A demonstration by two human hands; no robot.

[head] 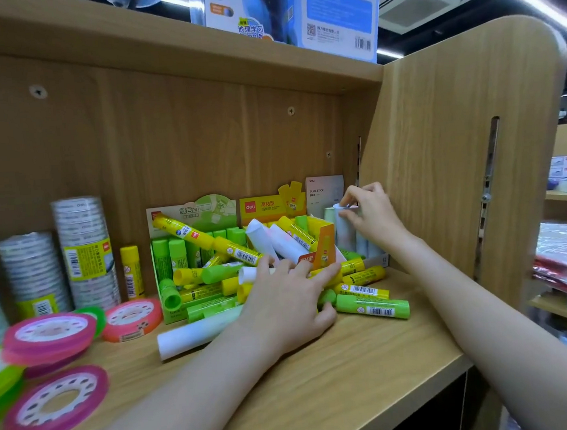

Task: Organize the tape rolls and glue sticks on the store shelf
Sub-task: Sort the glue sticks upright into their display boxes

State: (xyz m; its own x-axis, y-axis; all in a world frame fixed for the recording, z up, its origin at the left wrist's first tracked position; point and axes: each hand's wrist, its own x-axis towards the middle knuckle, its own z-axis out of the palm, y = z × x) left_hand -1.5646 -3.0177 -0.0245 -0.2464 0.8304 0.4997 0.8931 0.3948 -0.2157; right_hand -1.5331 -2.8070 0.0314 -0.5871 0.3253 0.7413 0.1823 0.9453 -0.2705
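A heap of glue sticks (pixel 372 308) spills from the green box (pixel 166 292) and yellow box (pixel 325 242) at the shelf (pixel 354 362) back. Right hand (pixel 370 214) pinches an upright white stick (pixel 342 227) by its cap. Left hand (pixel 289 302) lies flat, fingers spread, on the heap. Sticks look light, stiff, smooth, likely to roll; grip mid-barrel. Tape rolls (pixel 85 250) crowd left; bare shelf in front.

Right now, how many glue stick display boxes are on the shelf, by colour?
Green display box: 1
Yellow display box: 1
White display box: 1
Total: 3
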